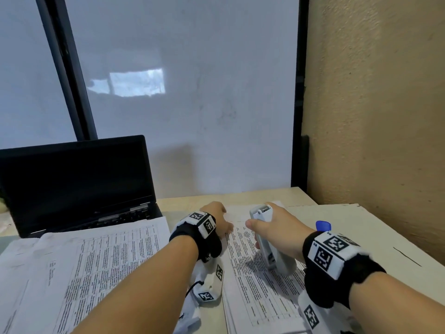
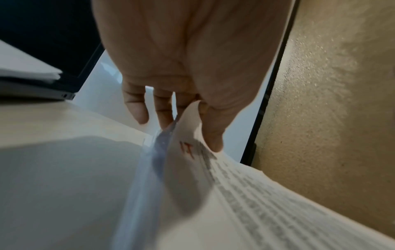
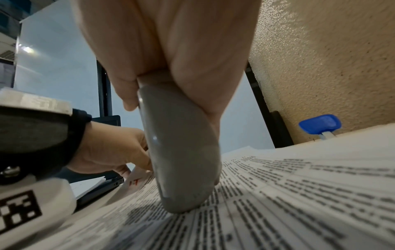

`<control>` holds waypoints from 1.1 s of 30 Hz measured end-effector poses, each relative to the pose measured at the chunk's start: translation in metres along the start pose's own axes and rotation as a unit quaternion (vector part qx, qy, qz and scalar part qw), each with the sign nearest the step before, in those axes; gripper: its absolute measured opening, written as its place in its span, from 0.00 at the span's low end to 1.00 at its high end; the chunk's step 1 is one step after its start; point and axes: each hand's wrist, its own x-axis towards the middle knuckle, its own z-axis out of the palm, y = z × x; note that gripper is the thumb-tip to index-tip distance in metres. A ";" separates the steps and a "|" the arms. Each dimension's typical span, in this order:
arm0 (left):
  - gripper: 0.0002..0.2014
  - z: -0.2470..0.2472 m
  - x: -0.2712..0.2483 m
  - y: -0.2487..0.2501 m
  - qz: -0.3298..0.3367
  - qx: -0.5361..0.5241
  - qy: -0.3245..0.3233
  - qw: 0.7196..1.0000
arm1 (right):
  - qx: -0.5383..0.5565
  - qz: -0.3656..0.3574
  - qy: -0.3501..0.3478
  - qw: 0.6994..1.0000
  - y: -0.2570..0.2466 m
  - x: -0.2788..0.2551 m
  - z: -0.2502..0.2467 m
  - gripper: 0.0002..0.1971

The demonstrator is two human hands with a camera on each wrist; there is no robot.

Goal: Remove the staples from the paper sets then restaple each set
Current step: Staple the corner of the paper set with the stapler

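Note:
A printed paper set (image 1: 255, 280) lies on the desk in front of me. My left hand (image 1: 220, 221) pinches its top-left corner (image 2: 192, 135) between thumb and fingers and lifts that corner; a red mark is written there. My right hand (image 1: 272, 225) grips a grey stapler (image 1: 266, 239) tilted nose-up, with its rear end (image 3: 181, 199) resting on the printed sheet. The stapler's nose (image 1: 261, 210) stands just right of the lifted corner. A blue staple remover (image 1: 323, 225) lies beyond my right wrist, and its blue handle (image 3: 319, 124) shows near the wall.
A second stack of printed papers (image 1: 84, 261) lies at the left, partly over the keyboard of an open black laptop (image 1: 79, 184). A whiteboard (image 1: 192, 92) stands behind the desk, and a rough tan wall (image 1: 385, 116) closes the right side.

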 end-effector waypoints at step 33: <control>0.11 -0.004 -0.053 0.005 0.069 -0.298 -0.001 0.952 | 0.033 0.046 -0.040 0.998 0.001 -0.025 -0.007 0.10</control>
